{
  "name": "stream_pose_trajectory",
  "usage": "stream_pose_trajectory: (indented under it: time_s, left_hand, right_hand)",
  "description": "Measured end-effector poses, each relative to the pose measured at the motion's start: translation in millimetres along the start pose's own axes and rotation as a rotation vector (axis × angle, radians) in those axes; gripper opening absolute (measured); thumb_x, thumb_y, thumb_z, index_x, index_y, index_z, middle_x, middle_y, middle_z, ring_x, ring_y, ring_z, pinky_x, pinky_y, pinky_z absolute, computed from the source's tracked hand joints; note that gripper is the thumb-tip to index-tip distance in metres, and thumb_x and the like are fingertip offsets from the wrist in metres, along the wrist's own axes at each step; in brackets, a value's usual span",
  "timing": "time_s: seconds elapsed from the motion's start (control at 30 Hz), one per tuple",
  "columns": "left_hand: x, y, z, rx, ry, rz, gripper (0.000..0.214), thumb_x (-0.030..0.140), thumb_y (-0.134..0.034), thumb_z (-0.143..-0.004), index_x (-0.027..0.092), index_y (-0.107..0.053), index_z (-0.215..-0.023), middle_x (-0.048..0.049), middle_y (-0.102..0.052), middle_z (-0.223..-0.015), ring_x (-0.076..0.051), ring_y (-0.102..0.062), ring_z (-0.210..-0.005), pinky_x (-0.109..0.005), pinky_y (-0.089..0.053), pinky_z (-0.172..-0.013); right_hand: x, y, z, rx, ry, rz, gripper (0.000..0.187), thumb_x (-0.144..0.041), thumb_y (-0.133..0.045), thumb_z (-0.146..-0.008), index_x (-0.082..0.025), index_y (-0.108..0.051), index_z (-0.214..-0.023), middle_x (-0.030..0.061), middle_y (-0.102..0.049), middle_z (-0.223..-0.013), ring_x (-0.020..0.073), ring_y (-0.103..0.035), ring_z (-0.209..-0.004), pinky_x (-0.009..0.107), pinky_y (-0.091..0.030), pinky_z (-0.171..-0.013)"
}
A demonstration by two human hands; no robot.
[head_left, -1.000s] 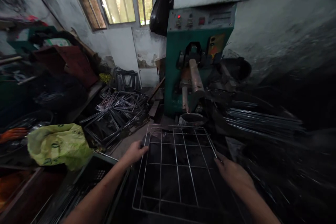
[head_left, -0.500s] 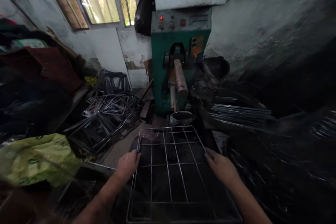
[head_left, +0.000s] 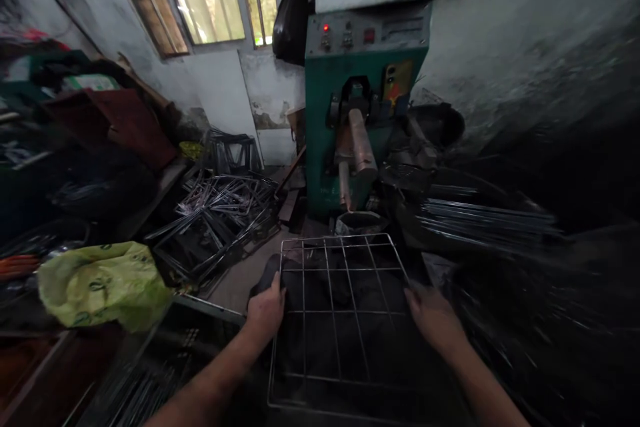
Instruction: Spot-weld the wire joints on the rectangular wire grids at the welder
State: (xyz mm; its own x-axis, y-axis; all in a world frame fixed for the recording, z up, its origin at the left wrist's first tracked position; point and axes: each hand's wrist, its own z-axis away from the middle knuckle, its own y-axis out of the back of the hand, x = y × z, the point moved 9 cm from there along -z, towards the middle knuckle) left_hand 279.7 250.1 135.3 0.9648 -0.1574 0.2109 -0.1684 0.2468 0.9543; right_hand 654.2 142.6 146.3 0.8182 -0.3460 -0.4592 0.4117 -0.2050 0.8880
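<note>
Near the middle there's one wire grid (head_left: 333, 312), left hand (head_left: 267, 308) and right hand (head_left: 433, 315) each curled snug around a side edge. Faint lettering (head_left: 330, 191) low on the one green machine (head_left: 320, 113), far side, is too blurry to read, ditto the marks (head_left: 86, 317) on the one yellow bag (head_left: 105, 283), near left. Wire frames (head_left: 220, 201) too tangled to count are heaped far left.

Floor (head_left: 234, 285): visible just ahead-left of left grip (head_left: 267, 307). On it: heap of metal frames (head_left: 220, 203), farther beyond that grip; green machine (head_left: 318, 127) standing ahead, between left grip and right grip (head_left: 434, 317).
</note>
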Motion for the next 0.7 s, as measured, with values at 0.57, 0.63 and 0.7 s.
stream_pose_trajectory:
  time_s: [0.57,0.63,0.7]
  left_hand:
    - [-18,14.1,-11,0.142,0.101,0.035,0.047,0.043,-0.034,-0.094,0.019,-0.052,-0.131,-0.0117,-0.07,-0.088,-0.024,-0.066,-0.075,-0.03,-0.046,-0.066]
    - [-22,15.2,-9,0.144,0.078,0.101,0.049,0.046,-0.034,-0.092,0.018,-0.053,-0.128,-0.0117,-0.069,-0.093,-0.025,-0.066,-0.079,-0.031,-0.048,-0.066]
    - [-26,15.4,-8,0.132,0.046,0.203,0.05,0.051,-0.037,-0.088,0.017,-0.058,-0.118,-0.0103,-0.069,-0.095,-0.026,-0.065,-0.081,-0.032,-0.049,-0.067]
  right_hand:
    - [-28,9,-39,0.136,-0.122,-0.248,0.03,-0.042,-0.046,-0.089,-0.018,-0.056,-0.074,0.0049,-0.059,-0.066,0.0209,-0.058,-0.068,0.028,-0.04,-0.065]
    - [-30,13,-29,0.161,-0.13,-0.247,0.029,-0.04,-0.046,-0.09,-0.018,-0.057,-0.075,0.0049,-0.06,-0.07,0.02,-0.059,-0.07,0.028,-0.041,-0.067]
    - [-32,19,-15,0.201,-0.135,-0.242,0.027,-0.037,-0.046,-0.092,-0.018,-0.058,-0.078,0.0051,-0.062,-0.076,0.0194,-0.059,-0.074,0.028,-0.043,-0.069]
